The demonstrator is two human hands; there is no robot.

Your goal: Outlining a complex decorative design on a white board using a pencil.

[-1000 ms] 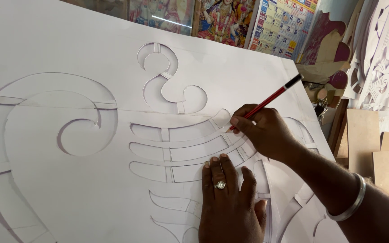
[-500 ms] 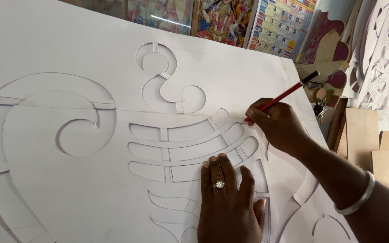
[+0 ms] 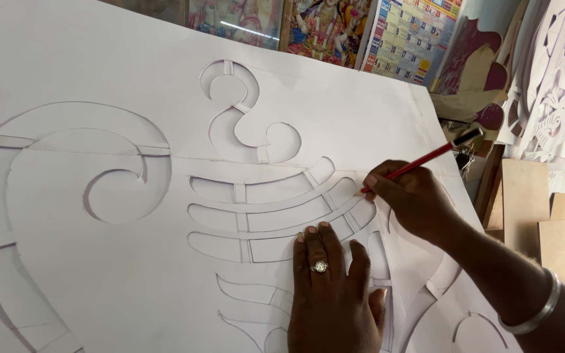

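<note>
Right fingers: the right hand (image 3: 416, 202) is clenched around a slim red pencil with a black end (image 3: 426, 159); thumb and forefinger pinch it low on the shaft, near the tip.
Pencil: tilted, black end up and to the right; the tip meets the paper at the right end of the stacked curved slots, just by the fingertips.
Left fingers: the left hand (image 3: 335, 297) lies flat, palm down, fingers extended and close together, grasping nothing. It presses the sheet below the lowest curved slot. A ring with a pale stone (image 3: 320, 267) sits on one finger.
Wrist: a plain silver metal bangle (image 3: 534, 314) circles the right forearm.
Sheet: a large white paper stencil with cut-out scrolls and curved bands (image 3: 250, 209) lies under both hands. A big spiral cut-out is at the left, a small double-curl cut-out above centre, stacked slots in the middle.
Surroundings: colourful printed pictures and a wall calendar (image 3: 410, 39) stand beyond the top edge of the sheet. Light wooden board offcuts (image 3: 534, 209) lean at the right; white carved fretwork panels (image 3: 557, 85) are above them.
</note>
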